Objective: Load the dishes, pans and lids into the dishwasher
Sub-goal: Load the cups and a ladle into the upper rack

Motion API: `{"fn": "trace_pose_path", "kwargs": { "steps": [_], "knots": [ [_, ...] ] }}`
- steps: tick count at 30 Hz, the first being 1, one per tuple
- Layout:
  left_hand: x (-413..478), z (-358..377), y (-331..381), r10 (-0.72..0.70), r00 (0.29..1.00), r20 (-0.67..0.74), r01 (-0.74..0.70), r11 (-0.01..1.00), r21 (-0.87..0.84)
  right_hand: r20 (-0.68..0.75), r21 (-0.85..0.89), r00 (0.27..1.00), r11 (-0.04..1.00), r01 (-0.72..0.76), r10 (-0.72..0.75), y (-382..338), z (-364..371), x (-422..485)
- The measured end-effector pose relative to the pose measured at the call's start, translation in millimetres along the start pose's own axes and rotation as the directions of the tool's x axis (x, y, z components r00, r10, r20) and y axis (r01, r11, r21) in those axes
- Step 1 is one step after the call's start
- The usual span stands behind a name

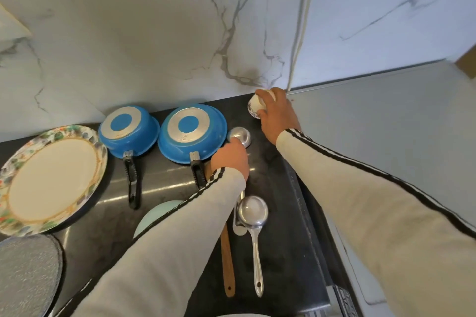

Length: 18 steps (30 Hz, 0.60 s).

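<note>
Head view shows the small white bowl (253, 110), with a dark pattern near its rim, tilted at the back of the dark counter (278, 252), just beside the marble wall (128, 33). The right hand (279, 117) is over it and its fingers (273, 92) are curled around the bowl, with the thumb on the near side, so this hand grips it.

The left hand (229, 159) lies nearer to the person, and its fingertips touch a shiny steel dome (242, 135), perhaps the bowl of a ladle. I cannot tell whether this hand grips it or only rests on it, because the back of the hand hides the fingers.

I judge that the step in hand is collecting the small pieces from the counter. The next move, I think, calls for lifting the bowl free of the wall and carrying it to the dishwasher, which is not clearly in view.

Much remains to load. 2 blue pans lie upside down to the left, the smaller pan (128, 131) and the larger pan (192, 134), handles toward the person. A floral plate (51, 180) lies further left. A steel ladle (252, 211) and a wooden handle (228, 265) lie near the front edge, and a pale blue dish (152, 216) is partly hidden under the left sleeve.
</note>
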<state>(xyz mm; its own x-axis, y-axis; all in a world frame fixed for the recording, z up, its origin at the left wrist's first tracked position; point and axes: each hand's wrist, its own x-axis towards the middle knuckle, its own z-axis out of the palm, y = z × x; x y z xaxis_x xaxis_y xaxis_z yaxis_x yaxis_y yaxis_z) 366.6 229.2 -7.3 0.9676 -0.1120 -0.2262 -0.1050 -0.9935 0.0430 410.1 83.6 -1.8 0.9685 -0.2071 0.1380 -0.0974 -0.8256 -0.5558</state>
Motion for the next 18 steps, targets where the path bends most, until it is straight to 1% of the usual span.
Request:
{"fn": "trace_pose_path", "kwargs": {
  "steps": [2, 4, 7, 10, 13, 16, 18],
  "knots": [
    [-1.1, -3.0, 5.3, -0.125, 0.992, 0.018, 0.126, 0.986, -0.105, -0.018, 0.000, 1.000, 1.000, -0.008, 0.008, 7.4, -9.2, -18.9],
    [-0.2, -5.4, 8.8, -0.224, 0.971, 0.080, 0.237, 0.940, -0.246, -0.025, -0.001, 0.999, 1.000, -0.026, 0.026, 15.8, -18.9, -39.5],
    [2.8, -12.5, 10.5, -0.292, 0.946, 0.140, 0.324, 0.861, -0.392, -0.044, -0.016, 0.997, 0.998, -0.067, 0.067, 31.0, -36.3, -70.5],
    [9.6, -20.0, 9.7, -0.305, 0.939, 0.160, 0.344, 0.833, -0.434, -0.065, -0.008, 0.991, 0.993, -0.118, 0.118, 48.5, -53.1, -98.7],
    [18.5, -27.9, 8.6, -0.281, 0.947, 0.156, 0.320, 0.867, -0.381, -0.085, -0.010, 0.982, 0.985, -0.172, 0.170, 65.4, -64.4, -123.4],
    [20.6, -39.6, 9.2, -0.241, 0.964, 0.110, 0.265, 0.891, -0.369, -0.094, 0.016, 0.968, 0.972, -0.234, 0.235, 78.5, -71.7, -145.9],
    [12.7, -53.4, 15.5, -0.205, 0.978, 0.048, 0.207, 0.892, -0.402, -0.103, 0.025, 0.960, 0.965, -0.260, 0.261, 84.6, -75.3, -161.5]
  ]
}}
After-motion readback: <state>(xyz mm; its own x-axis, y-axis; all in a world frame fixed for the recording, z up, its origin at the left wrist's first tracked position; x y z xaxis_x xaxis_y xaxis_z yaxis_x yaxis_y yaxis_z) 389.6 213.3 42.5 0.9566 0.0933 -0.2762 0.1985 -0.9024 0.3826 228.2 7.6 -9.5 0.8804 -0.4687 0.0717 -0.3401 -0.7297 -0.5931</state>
